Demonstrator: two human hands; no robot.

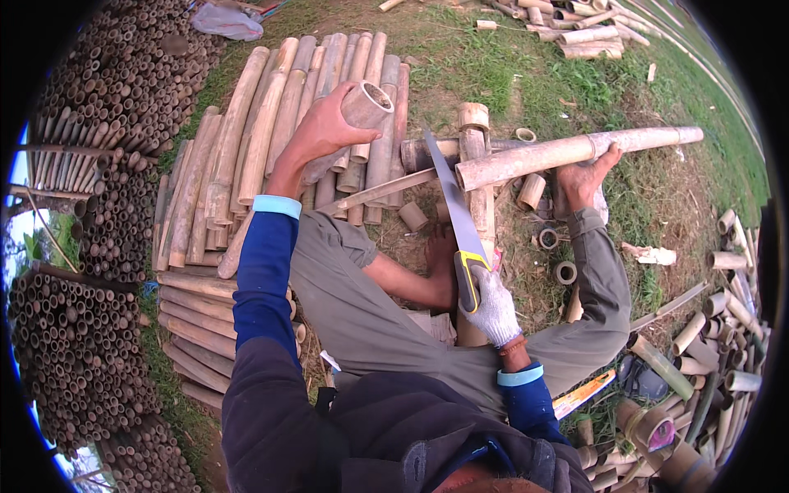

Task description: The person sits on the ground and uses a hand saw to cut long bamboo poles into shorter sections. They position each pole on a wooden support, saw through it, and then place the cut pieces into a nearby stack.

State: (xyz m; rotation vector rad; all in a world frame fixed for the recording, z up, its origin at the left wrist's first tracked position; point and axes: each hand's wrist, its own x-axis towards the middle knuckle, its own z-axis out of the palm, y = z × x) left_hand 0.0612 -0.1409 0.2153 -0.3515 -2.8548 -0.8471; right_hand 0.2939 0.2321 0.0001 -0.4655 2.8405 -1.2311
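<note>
My left hand (325, 127) is wrapped round a short bamboo tube (364, 108), its hollow end tilted up and away, above a row of bamboo poles (263, 123). My right hand (495, 312), in a white knit glove, grips the handle of a handsaw (458, 201). The saw's blade points up and away from me, beside the cut end of a long bamboo pole (567, 160). That pole slants off to the right across a bamboo support (477, 152). My foot (585, 177) presses against its near side.
Bamboo poles (197, 316) lie stacked at left, beside a tall pile of bamboo ends (82, 353). Short offcuts (565, 272) dot the ground between my legs and right. More bamboo pieces (707, 353) heap up at right, near an orange-and-white sleeve (583, 394). Another heap (592, 41) lies far right.
</note>
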